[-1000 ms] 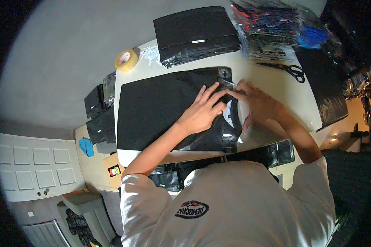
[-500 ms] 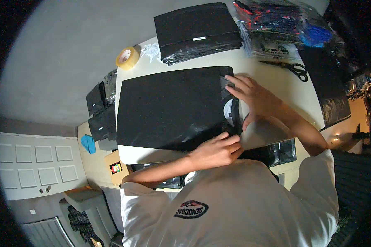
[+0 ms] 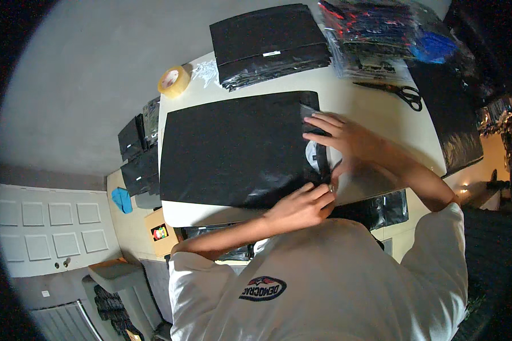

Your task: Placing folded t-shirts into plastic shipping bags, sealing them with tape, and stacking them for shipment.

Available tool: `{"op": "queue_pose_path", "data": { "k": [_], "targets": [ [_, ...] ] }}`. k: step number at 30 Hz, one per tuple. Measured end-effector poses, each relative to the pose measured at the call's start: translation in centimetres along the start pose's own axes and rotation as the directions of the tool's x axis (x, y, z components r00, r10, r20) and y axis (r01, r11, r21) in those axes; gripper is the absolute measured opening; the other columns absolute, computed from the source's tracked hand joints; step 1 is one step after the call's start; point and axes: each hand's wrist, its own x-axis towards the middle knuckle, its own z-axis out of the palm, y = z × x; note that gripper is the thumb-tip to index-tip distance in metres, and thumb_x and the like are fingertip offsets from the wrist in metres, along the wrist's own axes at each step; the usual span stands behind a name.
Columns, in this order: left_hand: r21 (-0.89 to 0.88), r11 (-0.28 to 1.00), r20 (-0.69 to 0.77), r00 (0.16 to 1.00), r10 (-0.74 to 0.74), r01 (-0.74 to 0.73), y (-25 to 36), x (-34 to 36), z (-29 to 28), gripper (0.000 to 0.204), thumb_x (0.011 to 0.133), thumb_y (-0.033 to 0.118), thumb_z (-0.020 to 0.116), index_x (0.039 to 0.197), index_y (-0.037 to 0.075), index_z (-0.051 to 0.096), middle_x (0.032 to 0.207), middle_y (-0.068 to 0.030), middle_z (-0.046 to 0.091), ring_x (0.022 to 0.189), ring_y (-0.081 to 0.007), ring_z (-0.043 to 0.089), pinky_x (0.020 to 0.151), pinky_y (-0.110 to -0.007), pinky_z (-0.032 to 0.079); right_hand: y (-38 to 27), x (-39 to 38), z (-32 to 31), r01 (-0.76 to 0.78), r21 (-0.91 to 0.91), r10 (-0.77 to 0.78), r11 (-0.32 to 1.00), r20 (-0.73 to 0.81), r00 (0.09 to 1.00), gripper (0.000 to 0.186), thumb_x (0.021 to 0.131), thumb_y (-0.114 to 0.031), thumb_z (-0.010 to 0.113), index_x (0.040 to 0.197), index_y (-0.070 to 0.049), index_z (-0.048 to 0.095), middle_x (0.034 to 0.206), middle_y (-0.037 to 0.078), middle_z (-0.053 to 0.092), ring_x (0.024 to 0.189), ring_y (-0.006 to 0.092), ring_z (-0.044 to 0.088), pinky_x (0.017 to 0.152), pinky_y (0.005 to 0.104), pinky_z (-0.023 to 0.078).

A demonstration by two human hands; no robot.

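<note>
A black plastic bag lies flat across the table, with a pale rounded patch near its right edge. At the bag's near right corner, the curled fingers of my left hand pinch the edge. My right hand rests over the right edge farther up, its fingers stretched out onto the black plastic. The right thumb points down toward my left fingertips. What lies under the right palm is hidden.
A stack of folded black bags stands at the table's far side. Beside it are a tape roll, white scraps, black scissors and clear-wrapped packs. A cardboard box sits on the floor at left.
My right hand has slid slightly nearer along the bag's right edge, its fingers now lower. My left hand stays at the corner, shifted only a little to the right.
</note>
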Motion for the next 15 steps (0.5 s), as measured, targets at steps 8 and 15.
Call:
{"op": "queue_pose_path", "data": {
  "k": [8,15],
  "targets": [
    [0.125,0.991,-0.078,0.996,-0.046,0.056,0.2,-1.7,-1.3,0.019,0.075,0.025,0.069,0.088,0.014,0.076,0.112,0.0012,0.061,0.104,-0.0197,0.052,0.078,-0.032,0.043,-0.4,0.1,0.6,-0.120,-0.006,0.120,0.993,0.023,0.993,0.135,0.050,-0.071,0.087,0.160,-0.011,0.038,0.168,0.025,0.024,0.156,0.0429,0.023,0.126,0.0587,0.021],
    [0.123,0.982,0.100,0.982,-0.157,0.145,0.9,-4.1,-1.3,0.034,0.079,0.023,0.068,0.108,0.009,0.078,0.090,0.0024,0.062,0.094,-0.0169,0.057,0.074,-0.033,0.046,-0.5,0.5,0.2,-0.121,-0.011,0.122,0.993,0.046,0.991,0.138,0.049,-0.077,0.084,0.160,-0.009,0.037,0.168,0.026,0.024,0.156,0.0442,0.022,0.124,0.0628,0.022]
  ]
}}
